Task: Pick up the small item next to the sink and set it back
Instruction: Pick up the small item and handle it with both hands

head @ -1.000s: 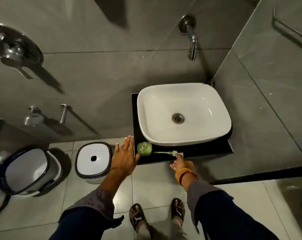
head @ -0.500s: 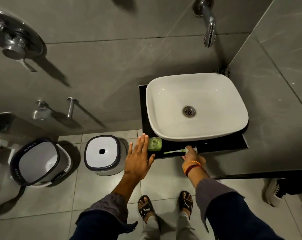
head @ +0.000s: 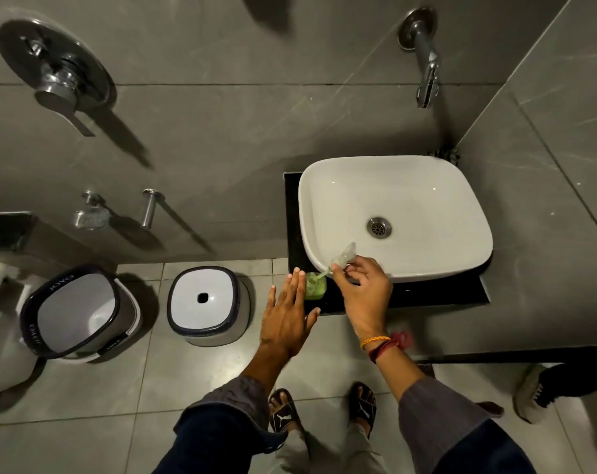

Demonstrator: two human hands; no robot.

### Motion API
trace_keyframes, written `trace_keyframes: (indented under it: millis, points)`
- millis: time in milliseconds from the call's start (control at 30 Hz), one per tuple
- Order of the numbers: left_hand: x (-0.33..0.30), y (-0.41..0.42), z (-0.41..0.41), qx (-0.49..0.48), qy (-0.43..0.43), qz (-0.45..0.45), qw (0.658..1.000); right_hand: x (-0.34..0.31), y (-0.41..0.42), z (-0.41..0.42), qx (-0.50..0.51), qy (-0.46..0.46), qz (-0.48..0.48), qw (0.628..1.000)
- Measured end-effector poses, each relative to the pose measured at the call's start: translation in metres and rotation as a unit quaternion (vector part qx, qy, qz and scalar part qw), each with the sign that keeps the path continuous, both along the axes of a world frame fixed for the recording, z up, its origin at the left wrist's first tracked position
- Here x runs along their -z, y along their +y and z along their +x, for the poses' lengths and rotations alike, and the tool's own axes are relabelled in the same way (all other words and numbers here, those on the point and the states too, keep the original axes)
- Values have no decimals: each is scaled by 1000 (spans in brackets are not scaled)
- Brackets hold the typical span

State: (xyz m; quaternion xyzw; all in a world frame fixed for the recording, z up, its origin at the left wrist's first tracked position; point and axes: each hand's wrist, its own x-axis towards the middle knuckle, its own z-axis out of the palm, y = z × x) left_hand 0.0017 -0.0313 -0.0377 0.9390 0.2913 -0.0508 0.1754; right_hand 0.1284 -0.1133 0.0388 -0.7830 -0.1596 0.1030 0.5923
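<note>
A pale green toothbrush (head: 341, 258) is lifted off the black counter (head: 427, 295), tilted with one end over the front rim of the white sink (head: 427, 196). My right hand (head: 362, 292) is shut on its middle. Below it, a small green soap bottle (head: 313, 287) stands on the counter's left front corner. My left hand (head: 286, 319) hovers flat with fingers spread, just left of the bottle, holding nothing.
A wall spout (head: 427, 73) hangs above the sink. On the tiled floor to the left stand a white-topped stool (head: 204, 302) and a bucket (head: 78, 313). Another person's shoe (head: 536, 391) is at the lower right. My sandalled feet (head: 324, 408) are below.
My right hand has picked the toothbrush up from the counter and raised it over the sink's rim. My left hand stayed open beside the bottle. The view has shifted.
</note>
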Motion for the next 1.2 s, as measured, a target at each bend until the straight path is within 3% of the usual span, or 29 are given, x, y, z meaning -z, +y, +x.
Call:
trace_keyframes:
  millis: [133, 367, 633, 700, 800, 967, 1100, 1200]
  points:
    - [0, 0, 0, 0, 3, 0, 1000, 9, 9, -6, -52, -67, -92, 992]
    - [2, -1, 0, -5, -5, 1, 1000, 32, 27, -18, -110, -81, -232, 963]
    - [6, 0, -3, -5, -11, 5, 1000, 35, 28, -22, -73, -41, -302, 950]
    - [6, 0, -3, -3, -10, 12, 1000, 33, 22, -23, -59, -71, -309, 947]
    - [7, 1, -2, -1, -5, 20, 1000, 30, 15, -20, -73, -156, -236, 956]
    - [4, 0, -2, 2, 5, 22, 1000, 26, 21, -1, -266, -219, -272, 898]
    - [1, -2, -1, 3, 24, 31, 999, 23, 30, -2, -257, -220, -315, 887]
    - [-2, -3, 1, 1, 40, 39, 998, 18, 37, -5, -233, -251, -398, 851]
